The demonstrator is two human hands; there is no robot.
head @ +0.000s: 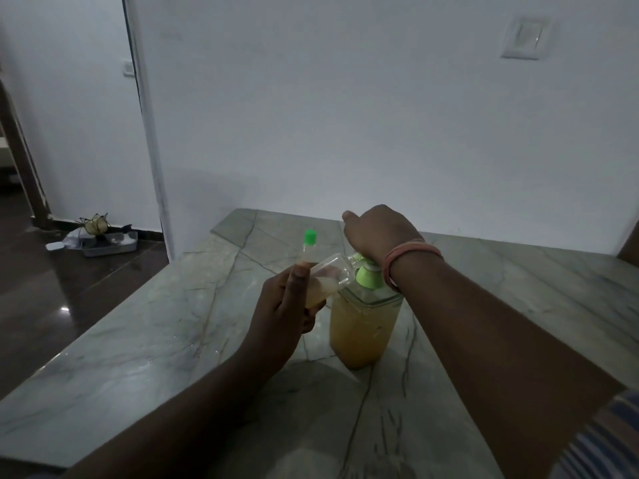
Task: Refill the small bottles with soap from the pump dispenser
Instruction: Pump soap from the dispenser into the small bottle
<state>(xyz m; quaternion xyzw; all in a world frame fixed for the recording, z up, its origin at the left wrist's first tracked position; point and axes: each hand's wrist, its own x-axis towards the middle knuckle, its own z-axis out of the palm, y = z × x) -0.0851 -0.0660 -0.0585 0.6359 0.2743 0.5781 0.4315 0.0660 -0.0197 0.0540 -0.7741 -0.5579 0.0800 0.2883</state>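
A clear pump dispenser (363, 330) full of amber soap stands on the marble table (145, 340), with a green collar under its pump head. My right hand (378, 233) rests on top of the pump head, wrist bent down over it. My left hand (287, 316) grips a small clear bottle (330, 274), tilted with its mouth against the pump's nozzle; some amber soap lies in its lower end. Just behind my left thumb stands a second small bottle with a green cap (309, 242), upright on the table.
A white wall runs behind the table. To the left the dark floor holds a grey tray (107, 245) with small items by a doorway. A switch plate (525, 38) sits high on the wall at the right.
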